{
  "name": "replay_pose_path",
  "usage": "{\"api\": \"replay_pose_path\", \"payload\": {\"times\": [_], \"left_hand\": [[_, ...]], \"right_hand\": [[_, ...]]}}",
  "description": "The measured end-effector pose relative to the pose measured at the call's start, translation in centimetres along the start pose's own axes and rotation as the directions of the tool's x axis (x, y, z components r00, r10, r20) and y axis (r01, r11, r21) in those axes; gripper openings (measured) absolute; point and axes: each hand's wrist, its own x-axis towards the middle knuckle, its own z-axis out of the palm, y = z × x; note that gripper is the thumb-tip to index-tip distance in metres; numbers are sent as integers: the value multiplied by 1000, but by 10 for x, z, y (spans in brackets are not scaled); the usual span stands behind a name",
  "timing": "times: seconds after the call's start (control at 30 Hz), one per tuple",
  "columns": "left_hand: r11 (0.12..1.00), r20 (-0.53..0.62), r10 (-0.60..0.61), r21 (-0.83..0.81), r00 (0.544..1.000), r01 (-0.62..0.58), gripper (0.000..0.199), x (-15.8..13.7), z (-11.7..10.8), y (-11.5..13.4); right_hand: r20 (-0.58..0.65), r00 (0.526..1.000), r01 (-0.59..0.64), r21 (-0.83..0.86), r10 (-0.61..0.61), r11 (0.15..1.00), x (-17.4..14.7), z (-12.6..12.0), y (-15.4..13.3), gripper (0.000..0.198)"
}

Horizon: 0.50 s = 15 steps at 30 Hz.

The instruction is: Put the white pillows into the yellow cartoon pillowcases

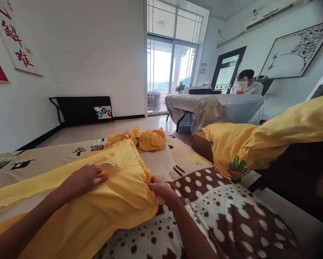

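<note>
A yellow pillowcase lies across the bed in front of me, with a white pillow showing through its long slit on the left. My left hand grips the fabric beside a small gap where white shows, its fingers curled over the edge. At the right end of the case, my right hand is closed on the bunched yellow hem. Its fingertips are partly hidden by the cloth.
A crumpled yellow cloth lies at the bed's far edge. The patterned blanket covers the bed. Another yellow pillow with a potted-plant print is at right, near dark furniture. Beyond, a person sits behind a plastic-covered table.
</note>
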Motion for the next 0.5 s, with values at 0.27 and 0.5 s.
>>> {"api": "replay_pose_path", "payload": {"times": [0.27, 0.5], "left_hand": [[923, 190, -167, -314, 968, 221, 52, 16, -12, -56], [571, 242, -160, -768, 957, 290, 47, -16, 4, -19]], "right_hand": [[-79, 996, 48, -8, -48, 999, 11, -20, 0, 44], [-296, 955, -46, -256, -33, 966, 0, 4, 0, 26]]}}
